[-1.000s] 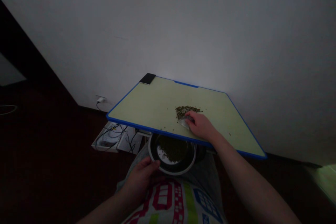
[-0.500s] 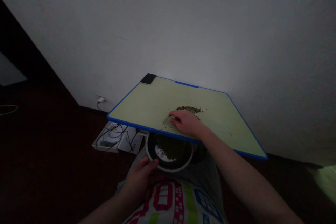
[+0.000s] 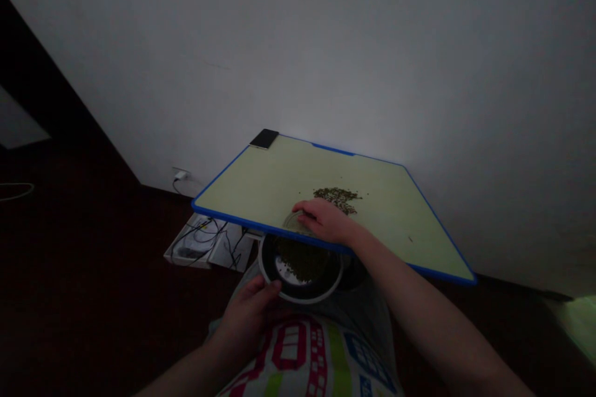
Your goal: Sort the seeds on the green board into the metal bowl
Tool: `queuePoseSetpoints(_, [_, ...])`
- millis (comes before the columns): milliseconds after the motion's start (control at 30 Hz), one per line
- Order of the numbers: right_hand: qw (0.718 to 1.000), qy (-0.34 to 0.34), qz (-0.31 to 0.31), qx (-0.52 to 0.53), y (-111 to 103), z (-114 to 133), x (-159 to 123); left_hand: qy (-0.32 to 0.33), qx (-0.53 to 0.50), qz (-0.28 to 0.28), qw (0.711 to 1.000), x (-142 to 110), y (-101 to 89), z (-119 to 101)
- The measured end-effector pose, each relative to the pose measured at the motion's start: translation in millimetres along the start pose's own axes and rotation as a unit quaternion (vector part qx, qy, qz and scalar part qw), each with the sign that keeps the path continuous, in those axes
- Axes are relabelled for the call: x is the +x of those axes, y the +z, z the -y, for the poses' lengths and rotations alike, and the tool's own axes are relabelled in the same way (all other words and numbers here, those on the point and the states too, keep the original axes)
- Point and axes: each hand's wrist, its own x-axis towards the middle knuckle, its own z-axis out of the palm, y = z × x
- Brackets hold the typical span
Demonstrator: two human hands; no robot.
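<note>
Grains [image 3: 342, 196] lie in a loose patch on the desk [image 3: 246, 183], just beyond the right hand [image 3: 322, 219] and a little to its right, the visible part longer side to side than front to back. From where I stand, that hand is the nearer one, its fingers closed on a clear dish [image 3: 292, 221] at the desk's near edge — whether anything is in it I can't tell. Below that edge, over the lap, sits a bowl [image 3: 307, 301] with a dark heap of similar grains; at left its pale bottom shows. The left hand [image 3: 254, 303] grips the bowl's near left rim — thumb on top
</note>
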Motion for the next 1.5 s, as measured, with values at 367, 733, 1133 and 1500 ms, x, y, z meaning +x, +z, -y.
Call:
queuePoseSetpoints(367, [1.000,0.005,0.005,-0.009,-3.1,17.4,-21.5,0.009,0.008,0.006,1.000,0.1,-0.9,-0.4])
queuePoseSetpoints(733, [0.992,0.113,-0.039,-0.052,-62.1,-25.2,67.5,-0.003,0.003,0.000,1.000,2.0,-1.7,1.3])
queuePoseSetpoints(1133, [0.973,0.190,0.054,-0.118,-66.7,-91.8,104.5,-0.001,0.009,0.054,0.999,9.2,-10.5,6.0])
queuePoseSetpoints(1500, [0.974,0.207,0.088,-0.038,-46.7,-99.3,87.9,-0.003,0.020,0.037,0.999,2.5,-5.4,0.5])
